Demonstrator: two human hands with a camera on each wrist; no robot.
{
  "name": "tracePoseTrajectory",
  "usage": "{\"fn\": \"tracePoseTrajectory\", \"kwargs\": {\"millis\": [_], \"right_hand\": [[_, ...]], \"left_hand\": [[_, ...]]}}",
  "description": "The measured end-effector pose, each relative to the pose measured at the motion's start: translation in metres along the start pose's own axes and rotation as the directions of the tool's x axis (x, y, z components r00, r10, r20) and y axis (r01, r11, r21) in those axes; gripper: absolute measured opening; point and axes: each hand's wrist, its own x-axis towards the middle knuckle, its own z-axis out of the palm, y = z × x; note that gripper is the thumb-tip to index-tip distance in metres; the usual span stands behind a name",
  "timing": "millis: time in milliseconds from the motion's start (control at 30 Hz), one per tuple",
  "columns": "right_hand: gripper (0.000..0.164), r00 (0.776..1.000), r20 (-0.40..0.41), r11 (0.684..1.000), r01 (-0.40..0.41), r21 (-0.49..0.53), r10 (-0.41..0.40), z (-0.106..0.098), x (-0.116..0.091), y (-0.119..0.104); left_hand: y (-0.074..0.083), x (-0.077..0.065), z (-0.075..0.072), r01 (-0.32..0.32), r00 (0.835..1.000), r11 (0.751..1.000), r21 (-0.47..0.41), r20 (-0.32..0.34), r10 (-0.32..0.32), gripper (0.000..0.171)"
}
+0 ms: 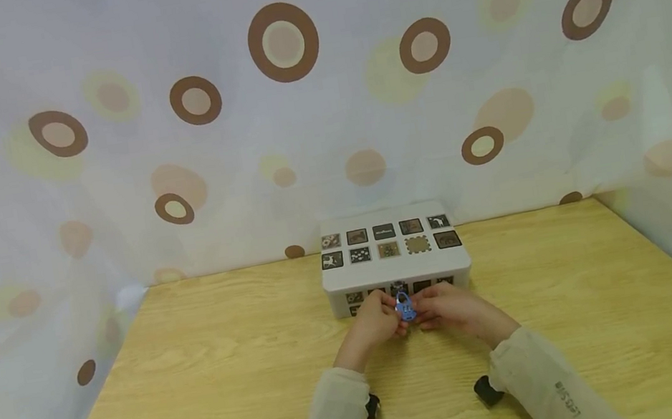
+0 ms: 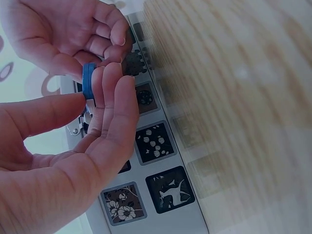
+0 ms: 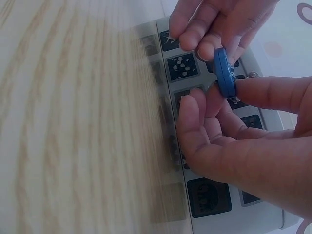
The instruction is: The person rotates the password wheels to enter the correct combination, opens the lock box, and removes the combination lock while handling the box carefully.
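A small blue combination padlock with a metal shackle is at the front latch of a white box printed with dark picture squares. My left hand pinches one side of the padlock between thumb and fingers. From the other side, my right hand pinches it too. In the left wrist view the padlock shows edge-on between both hands. The right wrist view shows the padlock against the right thumb and fingertips, with number dials on its face. The hands partly cover the box's front.
The box stands on a light wood-grain table, near its back edge. Behind it hangs a pale curtain with brown and yellow circles. Black straps sit at both wrists, beside the light sleeves.
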Motion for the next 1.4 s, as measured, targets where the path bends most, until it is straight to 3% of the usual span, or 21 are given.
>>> {"fn": "tracePoseTrajectory", "kwargs": {"millis": [833, 1100, 1400], "right_hand": [[0.039, 1.000, -0.009, 1.000, 0.009, 0.004, -0.009, 0.0017, -0.0005, 0.0019], [0.041, 0.999, -0.035, 1.000, -0.006, 0.028, 0.007, 0.0010, -0.0017, -0.0021], [0.043, 1.000, 0.000, 0.999, 0.015, 0.029, -0.015, 0.0015, -0.0005, -0.0009]], "left_hand": [[-0.0009, -0.0024, -0.0002, -0.036, 0.999, 0.999, 0.000, 0.009, 0.036, 0.012], [0.0030, -0.0034, 0.0000, 0.004, 1.000, 1.000, -0.010, -0.005, -0.004, 0.014], [0.0026, -0.0024, 0.0001, 0.004, 1.000, 1.000, -0.005, -0.006, -0.004, 0.014]]}}
